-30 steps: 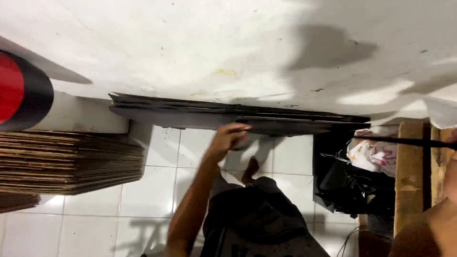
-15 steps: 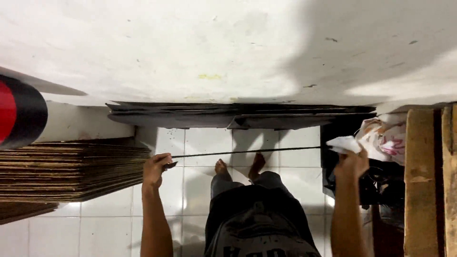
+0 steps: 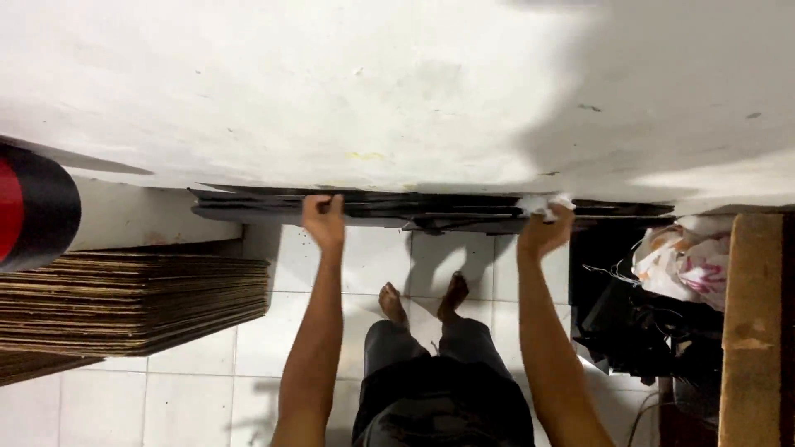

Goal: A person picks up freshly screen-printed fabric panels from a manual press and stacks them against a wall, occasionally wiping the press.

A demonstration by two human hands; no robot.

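Dark flat sheets, stacked on edge against the white wall, run across the middle of the frame, and both your hands are on their near edge. Your left hand is curled over the edge left of centre, fingers closed on it. Your right hand grips the same edge further right, and a crumpled scrap of white paper or cloth shows at its fingertips; whether you pinch it or it merely lies against the sheets, you cannot tell from here. Your bare feet stand on the white tiled floor directly below the sheets, between your two arms. At the left of the frame a pile of brown corrugated cardboard lies flat, with a black and red roll above it; at the right sit a black heap of cables and gear, a pink and white plastic bag and a wooden plank. Your grip takes only the nearest sheets, so my judgement is that the loose ones behind could slide or topple forward onto your toes. Thin edges can also cut bare fingers if they slip, and the clutter at the right could snag a swinging sheet end.
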